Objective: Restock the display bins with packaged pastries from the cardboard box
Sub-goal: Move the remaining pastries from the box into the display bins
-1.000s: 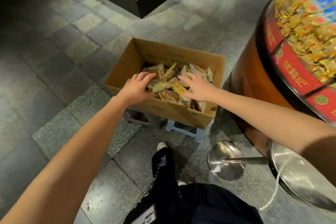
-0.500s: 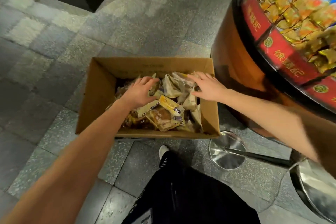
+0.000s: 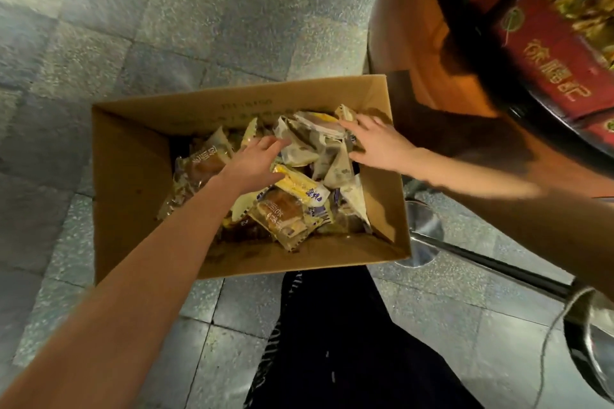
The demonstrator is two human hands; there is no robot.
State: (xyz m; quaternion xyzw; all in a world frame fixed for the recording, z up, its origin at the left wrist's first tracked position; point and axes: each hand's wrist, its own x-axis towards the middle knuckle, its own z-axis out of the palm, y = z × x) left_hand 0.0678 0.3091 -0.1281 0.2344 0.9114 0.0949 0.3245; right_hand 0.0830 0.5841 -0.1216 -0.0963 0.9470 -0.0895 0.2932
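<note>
Dark trouser leg [image 3: 332, 342] nearest. Cardboard box [image 3: 133, 176] stood open just past it, packaged pastries [image 3: 289, 209] heaped in its right half. Left hand [image 3: 255, 164] lay on the heap, fingers straight, gripping nothing. Right hand [image 3: 375, 143] splayed flat on pale packets by the right wall. Display bin [image 3: 548, 53] beyond, far right.

- open brown cardboard box [image 3: 133, 176]: upright, flaps raised, just beside the bin's orange base.
- packaged pastries [image 3: 292, 209] in crinkly clear, cream and yellow wrappers: heaped loose in the box's middle and right, tilted every way.
- round display bin [image 3: 548, 53] with red panels and gold characters: upper right, piled with gold-wrapped packs, blurred.
</note>
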